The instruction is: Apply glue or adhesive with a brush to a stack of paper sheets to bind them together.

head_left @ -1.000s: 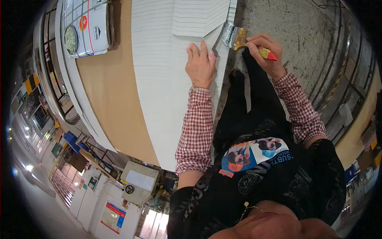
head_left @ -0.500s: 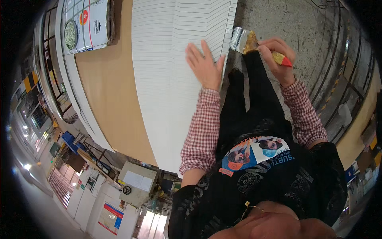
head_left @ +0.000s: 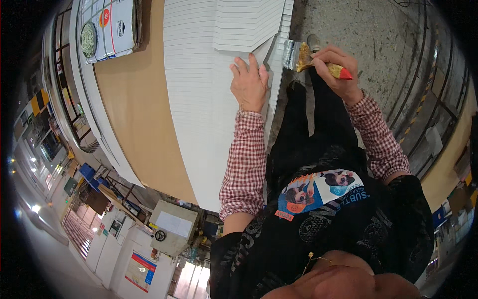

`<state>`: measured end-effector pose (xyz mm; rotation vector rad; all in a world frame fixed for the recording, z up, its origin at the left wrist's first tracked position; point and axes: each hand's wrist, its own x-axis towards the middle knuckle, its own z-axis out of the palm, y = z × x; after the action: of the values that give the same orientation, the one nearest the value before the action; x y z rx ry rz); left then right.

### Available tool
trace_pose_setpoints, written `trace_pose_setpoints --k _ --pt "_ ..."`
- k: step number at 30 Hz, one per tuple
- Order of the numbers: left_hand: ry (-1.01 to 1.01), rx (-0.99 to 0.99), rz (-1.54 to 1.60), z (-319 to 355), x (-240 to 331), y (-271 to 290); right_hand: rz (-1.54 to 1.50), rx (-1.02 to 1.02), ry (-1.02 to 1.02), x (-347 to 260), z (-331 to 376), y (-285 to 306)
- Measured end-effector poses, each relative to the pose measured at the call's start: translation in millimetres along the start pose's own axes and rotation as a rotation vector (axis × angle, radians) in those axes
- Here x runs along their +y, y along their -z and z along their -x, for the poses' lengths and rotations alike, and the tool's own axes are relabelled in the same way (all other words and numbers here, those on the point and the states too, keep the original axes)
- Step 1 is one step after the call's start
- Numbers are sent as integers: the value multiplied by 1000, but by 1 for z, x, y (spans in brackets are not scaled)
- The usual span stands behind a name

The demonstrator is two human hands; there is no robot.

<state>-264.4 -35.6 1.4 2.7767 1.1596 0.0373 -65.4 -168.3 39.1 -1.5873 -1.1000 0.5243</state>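
Note:
My left hand (head_left: 250, 84) lies on a layer of white paper sheets (head_left: 191, 99) whose many fine lines look like overlapping edges. Its fingers are bent but apart, with the tips at the lower edge of a top sheet (head_left: 244, 32). Beside my thumb that sheet's right corner looks raised. My right hand (head_left: 338, 70) is closed round a flat paintbrush (head_left: 304, 57) with a yellow, red-tipped handle and a stained ferrule. The brush's pale bristles point left and meet the right edge of the paper, though whether they touch it I cannot tell.
Under the paper spreads a brown board (head_left: 134, 109) on a table. A strapped white package (head_left: 112, 30) sits at the far left, with a round dish of pale strands (head_left: 88, 40) by it. Right of the table is a concrete floor (head_left: 368, 30). Behind stands a machine with a handwheel (head_left: 160, 235).
My left hand has moved slightly left and down onto the paper, and a top sheet's lower edge now shows at its fingertips. The paintbrush has shifted left, closer to the paper's edge.

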Motion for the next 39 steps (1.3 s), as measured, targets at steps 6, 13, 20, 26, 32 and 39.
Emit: trace_pose_setpoints --k 6,13,20,26,32,39 --pt "-14 37 -12 -4 4 -4 77 96 77 -4 -4 -3" --pt "52 102 124 22 12 -8 -203 75 -146 -23 21 9" --pt "246 0 68 74 2 -15 -587 69 -465 -13 21 42" --pt "145 66 -46 68 -4 -11 -889 141 -421 -8 36 29" --pt "107 54 -16 52 2 -6 -195 103 -68 -14 48 7" --pt "66 46 -2 48 3 -5 -52 104 89 -6 40 -3"
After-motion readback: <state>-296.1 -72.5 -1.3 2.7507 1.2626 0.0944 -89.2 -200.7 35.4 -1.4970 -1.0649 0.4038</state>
